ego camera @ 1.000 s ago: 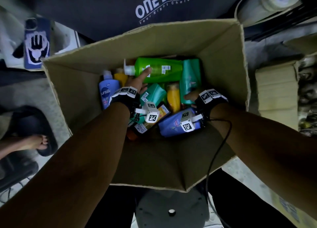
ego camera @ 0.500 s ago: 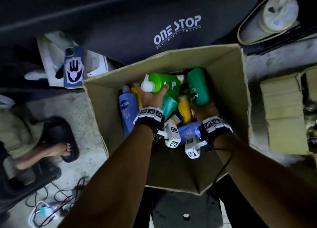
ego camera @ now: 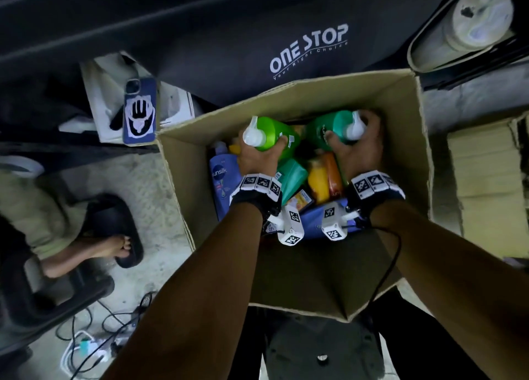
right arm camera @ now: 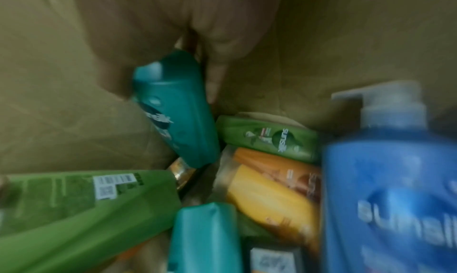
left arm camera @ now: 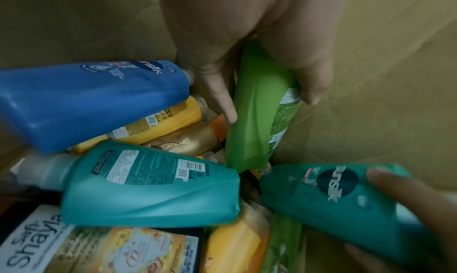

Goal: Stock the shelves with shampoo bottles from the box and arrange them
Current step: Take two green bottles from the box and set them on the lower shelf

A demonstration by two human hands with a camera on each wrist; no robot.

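Note:
An open cardboard box (ego camera: pixel 398 116) holds several shampoo bottles lying loose. My left hand (ego camera: pixel 259 153) grips a light green bottle (ego camera: pixel 274 135) near its white pump top, lifted above the pile; the left wrist view shows fingers (left arm camera: pixel 311 89) and thumb wrapped round the light green bottle (left arm camera: pixel 257 109). My right hand (ego camera: pixel 357 147) grips a dark teal-green bottle (ego camera: pixel 326 127) by its neck, also raised; the same teal bottle (right arm camera: pixel 178 109) is blurred in the right wrist view. Below lie a blue Sunsilk bottle (ego camera: pixel 221 179), a teal bottle (left arm camera: pixel 153 185) and yellow and orange bottles (ego camera: pixel 323 179).
A dark panel with "ONE STOP" lettering (ego camera: pixel 309 50) stands behind the box. A phone (ego camera: pixel 140 112) lies on white boxes at the left. Another person's sandalled foot (ego camera: pixel 114 245) and cables (ego camera: pixel 94 342) occupy the floor at left. Stacked cardboard (ego camera: pixel 483 185) sits right.
Both hands have closed round a bottle each and lifted them from the pile towards the box's far wall. The teal-green bottle, lying flat before, now hangs from my right hand.

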